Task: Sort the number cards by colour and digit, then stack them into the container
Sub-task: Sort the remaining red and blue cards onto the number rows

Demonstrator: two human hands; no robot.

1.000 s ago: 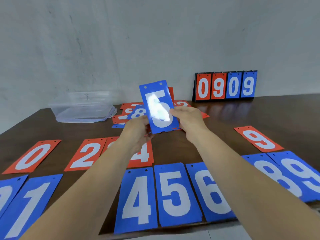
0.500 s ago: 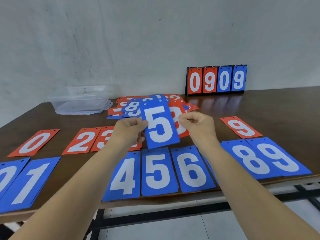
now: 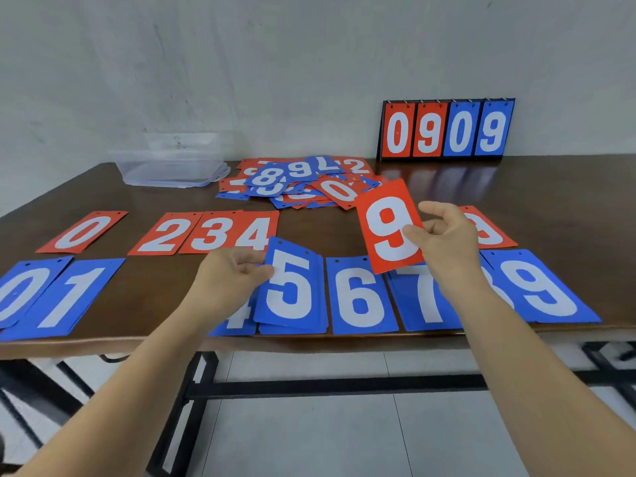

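My left hand [image 3: 231, 277] pinches a blue 5 card [image 3: 290, 287] by its left edge, tilted just over the blue 5 pile in the front row. A red 9 card [image 3: 389, 224] is held up by my right hand [image 3: 445, 235], thumb on its face, above the blue 6 [image 3: 359, 297] and blue 7 [image 3: 425, 297]. Another red 9 [image 3: 488, 228] lies behind that hand. Red 0 [image 3: 84, 231], 2, 3 and 4 cards form the second row. The unsorted card pile [image 3: 303, 182] sits mid-table. The clear plastic container [image 3: 172, 163] stands at the back left.
A flip scoreboard [image 3: 445, 130] reading 0909 stands against the wall at the back right. Blue 0 and 1 cards [image 3: 65, 297] lie at the front left, blue 8 and 9 [image 3: 540, 290] at the front right. The table's front edge [image 3: 309, 342] runs just below the blue row.
The two hands parted: the left lowered the blue 5 onto the blue 5 pile, and the right now holds a red 9 card out to the right.
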